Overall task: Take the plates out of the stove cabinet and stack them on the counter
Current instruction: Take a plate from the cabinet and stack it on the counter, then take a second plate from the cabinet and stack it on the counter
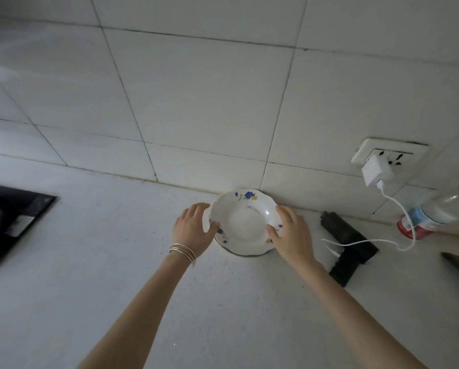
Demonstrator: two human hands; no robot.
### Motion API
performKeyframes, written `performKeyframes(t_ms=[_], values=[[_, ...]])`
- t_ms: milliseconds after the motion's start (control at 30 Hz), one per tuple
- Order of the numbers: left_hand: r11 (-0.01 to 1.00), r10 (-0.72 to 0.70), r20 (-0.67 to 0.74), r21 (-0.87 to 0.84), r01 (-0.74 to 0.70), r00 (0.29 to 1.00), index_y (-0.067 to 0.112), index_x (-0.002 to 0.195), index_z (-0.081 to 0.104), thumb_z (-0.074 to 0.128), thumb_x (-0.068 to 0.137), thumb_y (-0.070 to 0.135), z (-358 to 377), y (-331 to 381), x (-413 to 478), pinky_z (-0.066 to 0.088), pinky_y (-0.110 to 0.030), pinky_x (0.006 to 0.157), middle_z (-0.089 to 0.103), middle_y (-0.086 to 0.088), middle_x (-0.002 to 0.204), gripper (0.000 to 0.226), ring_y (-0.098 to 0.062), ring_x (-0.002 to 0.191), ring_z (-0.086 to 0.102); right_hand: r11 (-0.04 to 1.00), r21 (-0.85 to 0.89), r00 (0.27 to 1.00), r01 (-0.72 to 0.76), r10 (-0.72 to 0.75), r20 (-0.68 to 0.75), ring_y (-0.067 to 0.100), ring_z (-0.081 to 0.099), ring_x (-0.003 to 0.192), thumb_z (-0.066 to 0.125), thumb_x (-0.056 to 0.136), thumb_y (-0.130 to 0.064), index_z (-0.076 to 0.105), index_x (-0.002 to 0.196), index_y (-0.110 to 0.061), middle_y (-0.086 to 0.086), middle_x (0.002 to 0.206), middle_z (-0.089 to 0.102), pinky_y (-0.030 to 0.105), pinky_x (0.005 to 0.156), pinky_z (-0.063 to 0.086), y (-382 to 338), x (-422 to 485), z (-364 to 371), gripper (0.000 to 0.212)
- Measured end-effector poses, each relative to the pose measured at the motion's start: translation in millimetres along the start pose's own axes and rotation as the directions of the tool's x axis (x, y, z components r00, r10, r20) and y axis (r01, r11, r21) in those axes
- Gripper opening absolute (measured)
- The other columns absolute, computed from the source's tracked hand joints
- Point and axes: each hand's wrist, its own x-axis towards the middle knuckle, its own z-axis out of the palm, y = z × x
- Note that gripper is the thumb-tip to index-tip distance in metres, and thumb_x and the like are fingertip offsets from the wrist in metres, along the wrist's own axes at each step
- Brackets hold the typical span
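A white plate with blue and yellow flowers on its wavy rim (243, 222) lies on the white counter (116, 262), close to the tiled back wall. A second rim seems to show beneath it at the front, so it may rest on another plate. My left hand (192, 230), with thin bangles at the wrist, grips the plate's left edge, thumb on the rim. My right hand (289, 235) holds the right edge the same way. The stove cabinet is out of view.
A black stove top (12, 222) sits at the left edge. Right of the plate lies a black handheld device (348, 243). A white charger (377, 171) hangs from the wall socket, its cable trailing across the counter. Bottles (441, 211) stand at far right.
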Motion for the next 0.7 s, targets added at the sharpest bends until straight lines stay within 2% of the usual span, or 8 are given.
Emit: performKeyframes(t_ms=[100,233,500,700], values=[[0.961,0.155,-0.103,0.248,-0.125,0.983,0.016,0.123,0.053,0.033,0.077,0.050,-36.9,1.6,-37.5,0.037,-0.042,0.102,0.056,-0.003,0.128,0.061,-0.025,0.119,0.051,0.976,-0.055,0.977,0.209,-0.211,-0.020,0.029,0.057,0.105,0.044,0.083,-0.044,0.054,0.124,-0.007,0.011,0.128,0.056,0.043,0.090,0.046,-24.0,-20.6,-32.7,0.056],[0.928,0.194,-0.192,0.355,-0.116,0.962,0.017,0.128,0.049,0.038,0.081,0.044,-80.6,9.4,-97.4,0.028,-0.048,0.108,0.053,-0.005,0.133,0.055,-0.028,0.127,0.043,0.911,-0.104,0.915,0.398,-0.403,-0.032,0.024,0.045,0.123,0.044,0.085,-0.041,0.050,0.129,-0.007,0.011,0.132,0.053,0.047,0.102,0.039,-65.7,-57.4,-64.8,0.056],[0.891,-0.015,-0.223,0.439,0.114,0.975,0.020,0.136,0.040,0.035,0.082,0.045,-117.9,-7.4,-231.3,0.019,-0.052,0.112,0.043,-0.006,0.142,0.060,-0.028,0.136,0.030,0.824,-0.089,0.824,0.560,-0.542,0.167,0.020,0.026,0.138,0.037,0.086,-0.040,0.030,0.142,-0.012,0.008,0.147,0.038,0.048,0.113,0.020,-144.5,-142.0,-66.8,0.063],[0.857,-0.180,-0.195,0.450,0.251,0.964,0.020,0.135,0.041,0.031,0.083,0.048,-115.1,-32.0,-336.2,0.023,-0.058,0.108,0.044,-0.008,0.141,0.060,-0.032,0.134,0.033,0.763,-0.043,0.728,0.644,-0.596,0.338,0.022,0.019,0.141,0.031,0.089,-0.048,0.023,0.145,-0.014,0.007,0.152,0.028,0.050,0.114,0.014,-178.8,-228.7,-37.2,0.066]])
